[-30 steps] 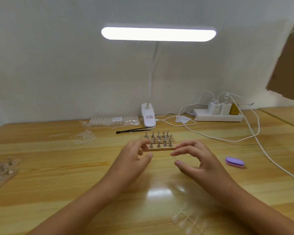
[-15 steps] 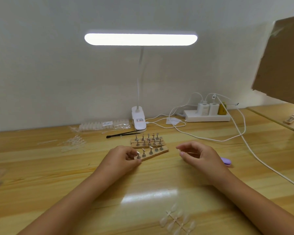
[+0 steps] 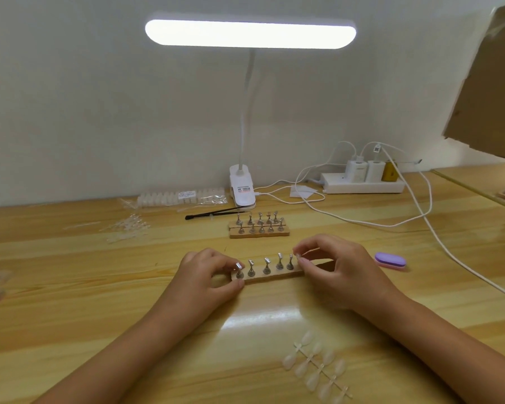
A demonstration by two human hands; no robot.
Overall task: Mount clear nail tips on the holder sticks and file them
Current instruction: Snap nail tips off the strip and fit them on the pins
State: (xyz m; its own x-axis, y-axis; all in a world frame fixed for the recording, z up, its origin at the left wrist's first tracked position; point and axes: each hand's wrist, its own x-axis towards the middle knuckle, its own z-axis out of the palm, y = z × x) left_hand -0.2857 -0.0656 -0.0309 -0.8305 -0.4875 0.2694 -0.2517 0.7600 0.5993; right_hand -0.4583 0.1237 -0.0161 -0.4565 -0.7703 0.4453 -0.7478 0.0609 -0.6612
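A wooden strip (image 3: 270,277) carrying several metal holder sticks lies across the desk in front of me. My left hand (image 3: 209,272) grips its left end, thumb against the front edge and fingers at the leftmost stick. My right hand (image 3: 337,265) pinches the strip's right end by the last stick. A sprue of clear nail tips (image 3: 315,365) lies on the desk near my right forearm. The purple nail file block (image 3: 389,260) rests to the right of my right hand.
Two more wooden strips with sticks (image 3: 258,227) sit further back, with black tweezers (image 3: 213,213) beside them. Loose clear tips (image 3: 127,227) and a bag of tips (image 3: 182,197) lie at the back left. A clip lamp (image 3: 242,191), power strip (image 3: 362,186) and white cables (image 3: 438,243) crowd the back right.
One wooden strip of sticks has come away from the other two and moved toward me. Both hands now hold its ends; before, only my left hand touched the strips.
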